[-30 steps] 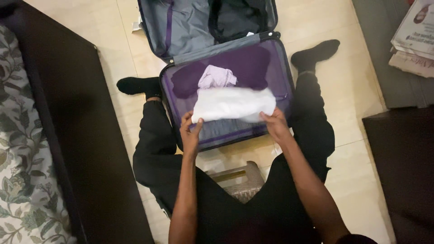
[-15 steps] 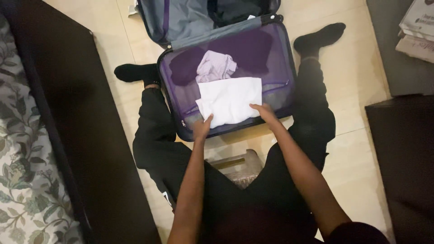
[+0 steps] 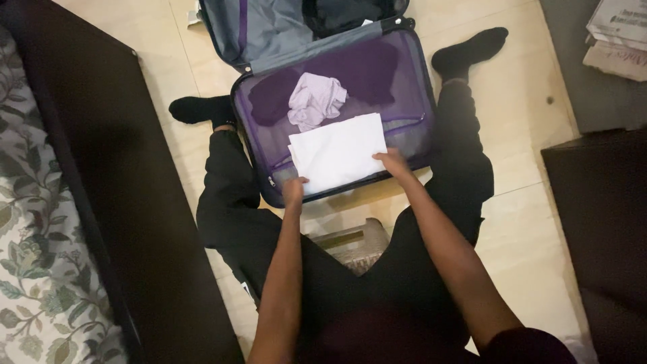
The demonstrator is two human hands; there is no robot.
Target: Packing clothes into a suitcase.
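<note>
An open suitcase [image 3: 251,138] with a purple lining lies on the tiled floor between my spread legs. A folded white cloth [image 3: 337,152] rests flat in its near half. My left hand [image 3: 294,190] grips the cloth's near left corner. My right hand [image 3: 392,162] holds its right edge, fingers on top. A crumpled lilac garment [image 3: 315,100] lies just beyond the white cloth. The suitcase's grey lid half [image 3: 269,30] is folded open at the far side.
A dark wooden bed frame [image 3: 114,168] with a floral mattress [image 3: 34,256] runs along the left. Dark furniture [image 3: 600,222] stands at the right, with stacked papers [image 3: 617,34] at the top right. A beige patterned item [image 3: 350,246] lies by my lap.
The white cloth was held bunched above the suitcase; now it lies spread flat in the near half. Both hands have come down with it and stay at its edges.
</note>
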